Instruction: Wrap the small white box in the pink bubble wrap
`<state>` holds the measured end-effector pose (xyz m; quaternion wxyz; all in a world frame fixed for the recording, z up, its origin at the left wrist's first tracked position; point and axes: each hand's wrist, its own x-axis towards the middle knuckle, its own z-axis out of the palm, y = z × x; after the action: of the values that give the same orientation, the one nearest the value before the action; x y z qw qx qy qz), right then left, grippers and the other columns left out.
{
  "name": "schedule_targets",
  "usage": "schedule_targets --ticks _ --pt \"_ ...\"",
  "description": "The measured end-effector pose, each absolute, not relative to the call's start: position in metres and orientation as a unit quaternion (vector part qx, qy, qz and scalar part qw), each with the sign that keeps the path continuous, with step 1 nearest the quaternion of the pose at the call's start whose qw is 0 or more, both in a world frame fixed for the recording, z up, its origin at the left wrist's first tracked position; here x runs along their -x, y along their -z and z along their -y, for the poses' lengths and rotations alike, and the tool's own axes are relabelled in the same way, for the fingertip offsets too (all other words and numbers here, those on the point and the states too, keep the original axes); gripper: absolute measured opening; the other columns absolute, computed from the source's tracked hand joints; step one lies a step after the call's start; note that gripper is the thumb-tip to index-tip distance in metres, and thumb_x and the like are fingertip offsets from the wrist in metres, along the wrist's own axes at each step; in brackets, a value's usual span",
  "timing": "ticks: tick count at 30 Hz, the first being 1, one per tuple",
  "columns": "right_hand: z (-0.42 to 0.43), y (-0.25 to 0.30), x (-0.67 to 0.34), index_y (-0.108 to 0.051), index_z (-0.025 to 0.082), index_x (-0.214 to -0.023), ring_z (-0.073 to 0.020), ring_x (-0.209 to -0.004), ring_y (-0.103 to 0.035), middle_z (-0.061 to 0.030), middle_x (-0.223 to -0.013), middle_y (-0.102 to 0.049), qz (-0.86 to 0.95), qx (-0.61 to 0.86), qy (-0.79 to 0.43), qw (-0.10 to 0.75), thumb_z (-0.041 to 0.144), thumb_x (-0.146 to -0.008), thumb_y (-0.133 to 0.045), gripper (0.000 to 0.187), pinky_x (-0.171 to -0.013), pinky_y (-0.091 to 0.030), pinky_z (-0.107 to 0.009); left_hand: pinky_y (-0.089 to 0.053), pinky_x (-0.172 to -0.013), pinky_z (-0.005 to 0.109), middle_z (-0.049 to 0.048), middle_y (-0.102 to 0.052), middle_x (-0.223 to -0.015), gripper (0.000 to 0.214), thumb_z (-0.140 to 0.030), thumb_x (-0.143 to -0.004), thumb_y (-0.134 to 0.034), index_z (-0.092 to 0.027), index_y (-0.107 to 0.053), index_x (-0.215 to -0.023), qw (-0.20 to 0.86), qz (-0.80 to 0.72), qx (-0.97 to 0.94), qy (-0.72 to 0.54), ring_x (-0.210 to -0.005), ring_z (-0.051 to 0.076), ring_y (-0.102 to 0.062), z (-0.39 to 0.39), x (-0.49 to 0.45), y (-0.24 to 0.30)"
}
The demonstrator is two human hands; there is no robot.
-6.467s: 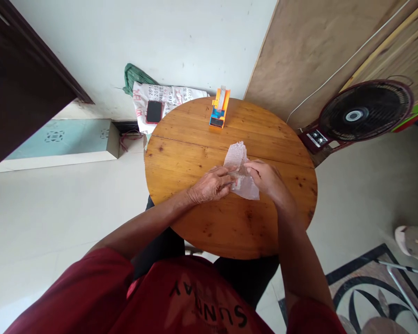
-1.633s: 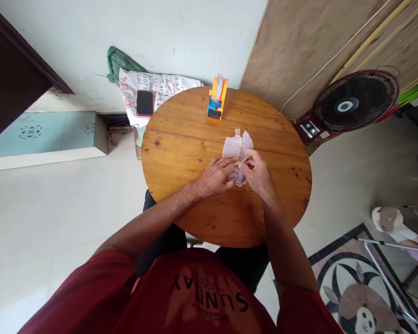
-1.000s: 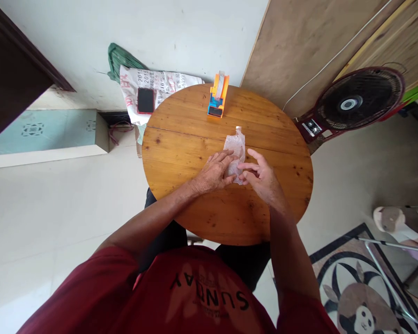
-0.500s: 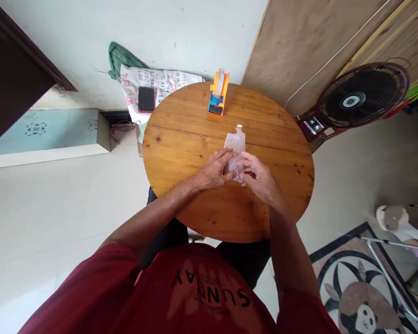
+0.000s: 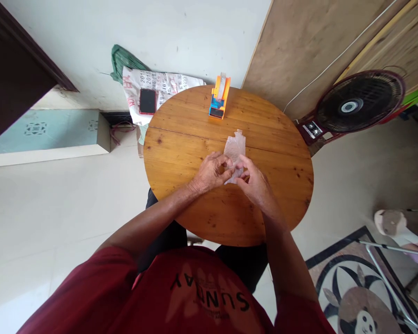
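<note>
A flat, crinkled piece of translucent pinkish bubble wrap (image 5: 234,146) lies on the round wooden table (image 5: 181,148), a clear strip sticking up at its far end. Over its near left side is my left hand (image 5: 213,172), index finger and thumb curled together on the wrap. From the right, my right hand (image 5: 255,183) bends its fingers and thumb onto the near right edge. The fingertips partly cover the near end, so the exact pinch is hard to see. Farther back on the table stands an orange and blue tape dispenser (image 5: 219,97) with a roll of clear tape.
A phone (image 5: 147,101) rests on a white printed sack (image 5: 170,82) beyond the table's left edge, near a green bag (image 5: 127,62). At right stands a dark fan (image 5: 358,104). A metal-legged frame (image 5: 383,264) and another person's foot (image 5: 392,222) are at lower right.
My left hand has gone from lying flat on the wrap to curled fingers and thumb. My right fingers have drawn in closer to it. The wrap's far end has shifted slightly.
</note>
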<state>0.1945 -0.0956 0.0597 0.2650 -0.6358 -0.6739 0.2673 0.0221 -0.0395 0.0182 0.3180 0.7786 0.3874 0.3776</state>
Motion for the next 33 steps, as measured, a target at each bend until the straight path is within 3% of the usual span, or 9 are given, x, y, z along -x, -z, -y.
schedule_targets --ticks 4,13,18,22,27,30,33 --pt "0.097 -0.061 -0.194 -0.043 0.028 -0.150 -0.0201 -0.078 -0.065 -0.0104 -0.124 -0.066 0.682 0.634 -0.258 0.259 0.020 -0.081 -0.061 0.072 -0.084 -0.058 -0.045 -0.048 -0.079 0.031 0.0032 -0.065 -0.082 0.020 -0.035 -0.085 -0.071 -0.019 -0.060 -0.080 0.330 -0.394 -0.783 -0.351 -0.082 0.017 -0.060 0.042 -0.032 -0.014" --pt "0.099 -0.064 -0.200 -0.036 0.031 -0.154 -0.0211 -0.081 -0.068 -0.0111 -0.130 -0.066 0.680 0.614 -0.299 0.266 0.020 -0.081 -0.063 0.079 -0.078 -0.059 -0.042 -0.046 -0.073 0.027 0.0022 -0.065 -0.080 0.020 -0.031 -0.083 -0.072 -0.019 -0.058 -0.074 0.342 -0.462 -0.769 -0.280 -0.080 0.016 -0.061 0.046 -0.038 -0.033" --pt "0.099 -0.061 -0.205 -0.031 0.032 -0.156 -0.0232 -0.090 -0.070 -0.0117 -0.133 -0.066 0.670 0.602 -0.326 0.286 0.019 -0.082 -0.062 0.081 -0.083 -0.059 -0.044 -0.048 -0.072 0.030 0.0040 -0.067 -0.078 0.032 -0.046 -0.083 -0.072 -0.020 -0.059 -0.068 0.321 -0.511 -0.760 -0.241 -0.079 0.020 -0.064 0.045 -0.044 -0.044" --pt "0.101 -0.062 -0.209 -0.030 0.032 -0.156 -0.0224 -0.089 -0.070 -0.0121 -0.137 -0.064 0.667 0.592 -0.348 0.289 0.019 -0.083 -0.061 0.080 -0.081 -0.059 -0.044 -0.046 -0.067 0.028 0.0015 -0.066 -0.074 0.024 -0.037 -0.082 -0.072 -0.020 -0.061 -0.069 0.334 -0.516 -0.754 -0.231 -0.074 0.017 -0.062 0.044 -0.046 -0.043" --pt "0.097 -0.070 -0.219 -0.047 0.029 -0.147 -0.0216 -0.091 -0.068 -0.0093 -0.129 -0.067 0.650 0.582 -0.385 0.301 0.024 -0.087 -0.058 0.061 -0.076 -0.059 -0.039 -0.041 -0.061 0.026 -0.0011 -0.062 -0.069 0.018 -0.032 -0.082 -0.070 -0.020 -0.061 -0.071 0.369 -0.509 -0.741 -0.235 -0.067 0.014 -0.057 0.044 -0.042 -0.039" --pt "0.086 -0.080 -0.227 -0.064 0.029 -0.129 -0.0210 -0.087 -0.066 -0.0052 -0.109 -0.071 0.682 0.592 -0.305 0.302 0.028 -0.092 -0.055 0.038 -0.077 -0.056 -0.038 -0.041 -0.062 0.026 -0.0010 -0.062 -0.071 0.019 -0.030 -0.082 -0.070 -0.020 -0.058 -0.071 0.376 -0.499 -0.741 -0.246 -0.069 0.014 -0.057 0.044 -0.041 -0.038" --pt "0.067 -0.090 -0.227 -0.070 0.031 -0.121 -0.0219 -0.090 -0.064 -0.0055 -0.104 -0.068 0.770 0.552 -0.220 0.233 0.027 -0.095 -0.050 0.033 -0.080 -0.053 -0.037 -0.044 -0.066 0.027 -0.0004 -0.063 -0.075 0.020 -0.027 -0.082 -0.070 -0.021 -0.056 -0.069 0.369 -0.488 -0.750 -0.252 -0.073 0.015 -0.058 0.044 -0.041 -0.038"
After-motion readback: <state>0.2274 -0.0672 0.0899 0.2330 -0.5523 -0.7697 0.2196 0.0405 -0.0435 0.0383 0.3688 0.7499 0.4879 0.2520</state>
